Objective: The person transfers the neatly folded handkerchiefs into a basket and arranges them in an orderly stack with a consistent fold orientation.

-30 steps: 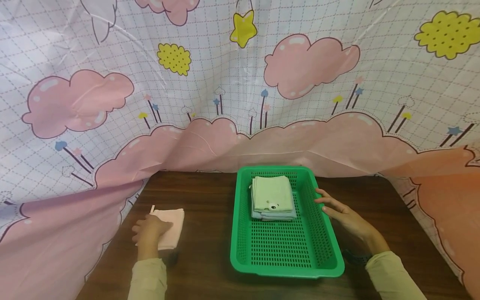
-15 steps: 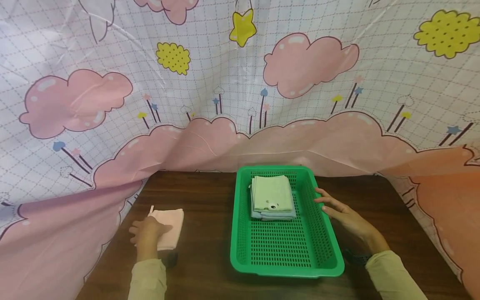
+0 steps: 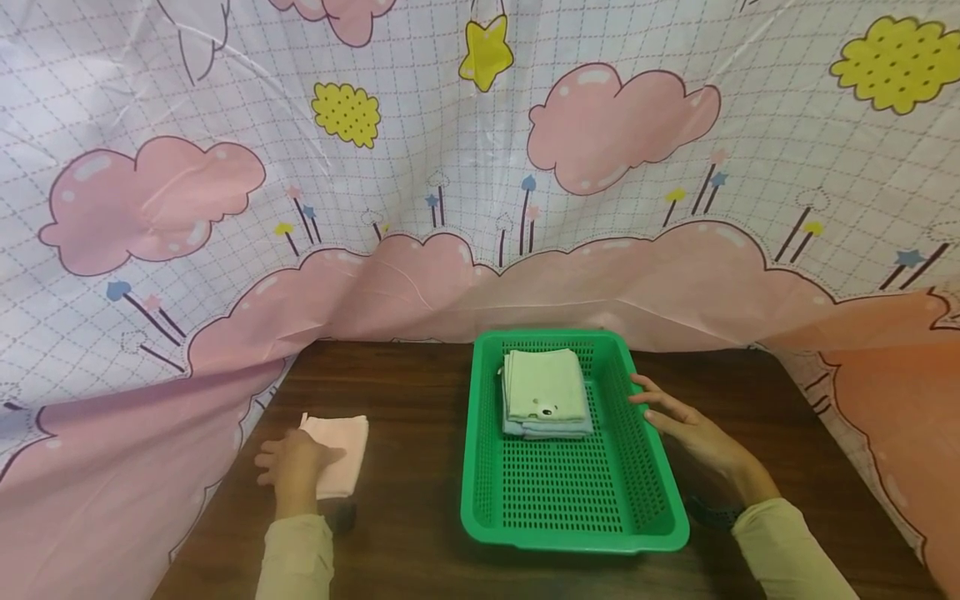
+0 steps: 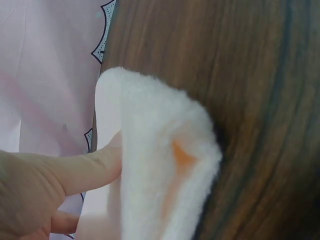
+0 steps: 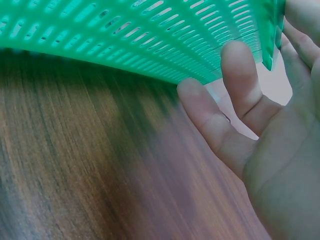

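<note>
On the left of the table lies a folded pale pink towel (image 3: 347, 454) with a small hanging loop at its far left corner. My left hand (image 3: 296, 467) rests over its left part, thumb on the cloth and the other fingers spread past its left edge. Up close in the left wrist view, the thumb touches the towel (image 4: 150, 130) beside its fluffy folded edge. A green plastic basket (image 3: 468, 467) holds a stack of folded towels (image 3: 543, 387), light green on top and light blue below. My right hand (image 3: 693, 429) touches the basket's right side with loosely extended fingers.
The dark wooden table (image 3: 408, 467) runs between the pink towel and the basket. A patterned cloth curtain (image 3: 420, 283) hangs behind the table and along both sides.
The fingers of my left hand have spread slightly left, away from the pink towel, which stays in place. My right hand and the basket hold still.
</note>
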Motion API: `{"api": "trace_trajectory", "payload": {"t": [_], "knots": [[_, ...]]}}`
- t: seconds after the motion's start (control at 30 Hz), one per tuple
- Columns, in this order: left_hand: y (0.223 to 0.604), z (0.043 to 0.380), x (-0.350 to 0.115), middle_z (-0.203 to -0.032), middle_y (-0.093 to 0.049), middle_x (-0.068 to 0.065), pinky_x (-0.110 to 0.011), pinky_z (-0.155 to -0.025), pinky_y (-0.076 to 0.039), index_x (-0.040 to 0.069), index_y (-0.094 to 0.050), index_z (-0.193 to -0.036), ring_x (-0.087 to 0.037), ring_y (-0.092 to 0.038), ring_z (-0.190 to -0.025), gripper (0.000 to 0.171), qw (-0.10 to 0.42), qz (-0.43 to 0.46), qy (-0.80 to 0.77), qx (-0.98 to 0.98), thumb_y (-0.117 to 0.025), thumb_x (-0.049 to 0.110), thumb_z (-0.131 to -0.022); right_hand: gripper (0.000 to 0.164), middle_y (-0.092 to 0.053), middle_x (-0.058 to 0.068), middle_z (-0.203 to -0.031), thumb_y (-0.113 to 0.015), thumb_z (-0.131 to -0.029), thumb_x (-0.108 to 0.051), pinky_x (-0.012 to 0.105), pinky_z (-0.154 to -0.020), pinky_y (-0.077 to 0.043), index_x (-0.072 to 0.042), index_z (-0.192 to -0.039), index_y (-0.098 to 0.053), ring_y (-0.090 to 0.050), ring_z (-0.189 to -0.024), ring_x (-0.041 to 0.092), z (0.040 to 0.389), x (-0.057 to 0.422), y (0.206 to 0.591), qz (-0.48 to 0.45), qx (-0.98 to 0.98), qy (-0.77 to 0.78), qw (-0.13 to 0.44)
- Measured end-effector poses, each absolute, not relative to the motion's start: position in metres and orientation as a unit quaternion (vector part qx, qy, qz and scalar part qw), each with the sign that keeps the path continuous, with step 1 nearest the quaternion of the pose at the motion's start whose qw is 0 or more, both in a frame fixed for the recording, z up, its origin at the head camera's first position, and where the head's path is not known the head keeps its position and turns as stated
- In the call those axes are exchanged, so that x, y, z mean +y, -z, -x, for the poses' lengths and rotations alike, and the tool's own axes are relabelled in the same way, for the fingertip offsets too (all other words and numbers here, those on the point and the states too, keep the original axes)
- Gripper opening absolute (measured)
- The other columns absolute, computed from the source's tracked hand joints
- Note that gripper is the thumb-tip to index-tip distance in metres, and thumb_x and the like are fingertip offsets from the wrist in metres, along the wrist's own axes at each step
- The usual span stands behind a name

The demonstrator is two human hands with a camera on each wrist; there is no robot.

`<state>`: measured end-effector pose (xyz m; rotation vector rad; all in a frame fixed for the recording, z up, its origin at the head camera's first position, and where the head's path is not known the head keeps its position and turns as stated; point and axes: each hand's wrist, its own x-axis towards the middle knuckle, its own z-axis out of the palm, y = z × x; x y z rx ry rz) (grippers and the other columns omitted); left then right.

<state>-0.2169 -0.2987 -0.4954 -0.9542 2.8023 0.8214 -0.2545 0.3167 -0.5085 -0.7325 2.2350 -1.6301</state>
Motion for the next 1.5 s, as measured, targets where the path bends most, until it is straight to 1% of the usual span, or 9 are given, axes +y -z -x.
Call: {"api": "trace_trajectory", "payload": {"t": [0.17,0.3,0.43,0.63,0.73,0.9,1.1,1.3,1.5], "knots": [[0.492,0.214,-0.300,-0.145,-0.010,-0.060,-0.085,-0.107,-0.018,-0.016,-0.029,-0.149,-0.077,-0.006,-0.136,0.109,0.041,0.304,-0.266,0.914,-0.086,0.042,-0.075,0.043,0.002,-0.001,-0.175,-0.038,-0.112,-0.018,0.084,-0.109,-0.018,-0.003,-0.152,-0.041,-0.012,-0.138,-0.023,0.254,0.318,0.507,0.251,0.776,0.561,0.141],[0.492,0.213,-0.302,-0.145,-0.011,-0.060,-0.086,-0.106,-0.018,-0.019,-0.023,-0.149,-0.078,-0.006,-0.135,0.115,0.046,0.299,-0.269,0.914,-0.085,0.044,-0.076,0.043,0.002,-0.001,-0.175,-0.037,-0.112,-0.018,0.083,-0.108,-0.020,-0.002,-0.152,-0.040,-0.014,-0.138,-0.023,0.254,0.317,0.507,0.253,0.775,0.562,0.140],[0.493,0.215,-0.303,-0.144,-0.012,-0.061,-0.086,-0.105,-0.018,-0.024,-0.031,-0.143,-0.078,-0.007,-0.135,0.112,0.043,0.308,-0.265,0.913,-0.086,0.044,-0.074,0.043,0.001,0.000,-0.175,-0.037,-0.112,-0.017,0.082,-0.109,-0.021,-0.001,-0.152,-0.040,-0.014,-0.139,-0.024,0.255,0.317,0.507,0.257,0.772,0.565,0.139],[0.492,0.215,-0.304,-0.145,-0.013,-0.060,-0.086,-0.107,-0.017,-0.024,-0.038,-0.140,-0.077,-0.010,-0.136,0.109,0.045,0.311,-0.250,0.916,-0.086,0.048,-0.073,0.044,0.002,0.000,-0.175,-0.037,-0.112,-0.017,0.083,-0.109,-0.021,0.001,-0.152,-0.039,-0.014,-0.139,-0.025,0.255,0.316,0.507,0.260,0.769,0.567,0.140],[0.492,0.214,-0.304,-0.144,-0.017,-0.059,-0.086,-0.107,-0.018,-0.023,-0.038,-0.141,-0.077,-0.015,-0.135,0.109,0.044,0.305,-0.255,0.917,-0.085,0.049,-0.074,0.044,0.003,0.001,-0.175,-0.037,-0.112,-0.017,0.083,-0.108,-0.021,0.001,-0.152,-0.039,-0.014,-0.139,-0.025,0.255,0.316,0.506,0.260,0.769,0.566,0.139],[0.492,0.214,-0.304,-0.134,-0.036,-0.053,-0.081,-0.104,-0.031,-0.020,-0.037,-0.140,-0.070,-0.038,-0.127,0.105,0.054,0.292,-0.266,0.917,-0.083,0.050,-0.076,0.044,0.002,0.001,-0.175,-0.037,-0.112,-0.018,0.084,-0.108,-0.019,-0.001,-0.152,-0.039,-0.013,-0.139,-0.024,0.254,0.316,0.506,0.256,0.774,0.563,0.136],[0.491,0.217,-0.303,-0.124,-0.056,-0.042,-0.069,-0.089,-0.048,-0.020,-0.043,-0.130,-0.055,-0.058,-0.112,0.085,0.055,0.271,-0.262,0.924,-0.080,0.039,-0.081,0.044,0.002,0.001,-0.175,-0.037,-0.112,-0.018,0.084,-0.107,-0.020,-0.002,-0.153,-0.039,-0.012,-0.138,-0.022,0.254,0.317,0.506,0.253,0.777,0.560,0.136],[0.485,0.217,-0.302,-0.115,-0.063,-0.039,-0.062,-0.079,-0.052,-0.018,-0.055,-0.118,-0.052,-0.064,-0.100,0.057,0.044,0.265,-0.264,0.926,-0.073,0.025,-0.085,0.043,0.001,0.001,-0.175,-0.036,-0.112,-0.015,0.082,-0.107,-0.024,0.000,-0.152,-0.039,-0.013,-0.140,-0.026,0.254,0.317,0.508,0.265,0.772,0.562,0.133],[0.478,0.215,-0.303,-0.112,-0.065,-0.038,-0.063,-0.079,-0.051,-0.015,-0.057,-0.118,-0.053,-0.064,-0.100,0.054,0.027,0.242,-0.292,0.925,-0.073,0.025,-0.085,0.043,0.001,0.001,-0.175,-0.036,-0.112,-0.014,0.080,-0.106,-0.027,0.001,-0.152,-0.038,-0.011,-0.140,-0.028,0.255,0.319,0.511,0.267,0.775,0.559,0.129]]}}
